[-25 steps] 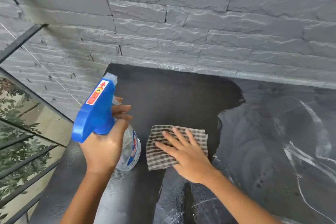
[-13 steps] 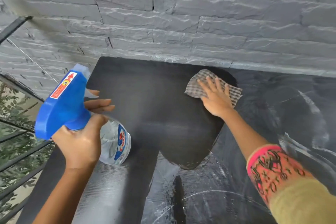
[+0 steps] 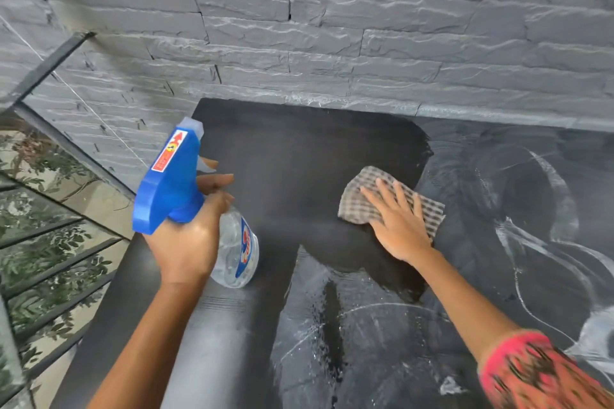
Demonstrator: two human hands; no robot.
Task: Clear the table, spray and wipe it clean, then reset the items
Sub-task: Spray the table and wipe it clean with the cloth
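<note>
My left hand (image 3: 189, 239) grips a clear spray bottle (image 3: 237, 249) with a blue trigger head, held just above the left part of the black table (image 3: 299, 149). My right hand (image 3: 398, 226) lies flat with spread fingers on a brown checked cloth (image 3: 362, 196), pressing it onto the tabletop near the middle. The table shows wet streaks and smears to the right and toward the front, and a dull dry patch at the back left.
A grey stone-brick wall (image 3: 332, 26) runs along the table's far edge. To the left a dark metal railing (image 3: 59, 242) stands beside the table, with green foliage below it. Nothing else lies on the tabletop.
My right hand slid the cloth from the front middle to the far edge, then back toward the middle. The left hand kept holding the spray bottle in about the same spot.
</note>
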